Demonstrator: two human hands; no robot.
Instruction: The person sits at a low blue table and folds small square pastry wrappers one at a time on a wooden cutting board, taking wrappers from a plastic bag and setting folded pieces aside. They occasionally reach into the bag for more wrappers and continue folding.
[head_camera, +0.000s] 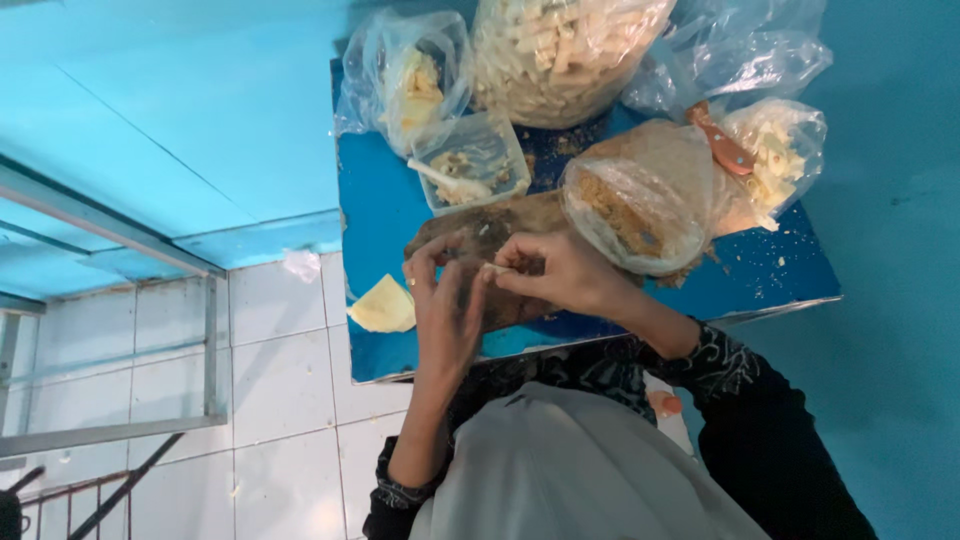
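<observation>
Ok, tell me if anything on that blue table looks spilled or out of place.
Brown crumbs are scattered over the blue table between the bags and the clear tub. A pale yellow wedge lies half over the table's left edge, apart from everything else. Both hands work above the wooden board.

Table: low blue table top (385, 205), directly beneath and beyond the hands; pale edge on the near side.
Floor: white square tiles (285, 390) with dark grout lines, left of the hands and below the table edge.
Wall: turquoise painted surface (170, 110), upper left of the hands; same colour at far right (900, 250).
Frame: grey metal bars (212, 340), far left of the hands, standing on the tiles.
Light: even, soft, no hard shadows.
</observation>
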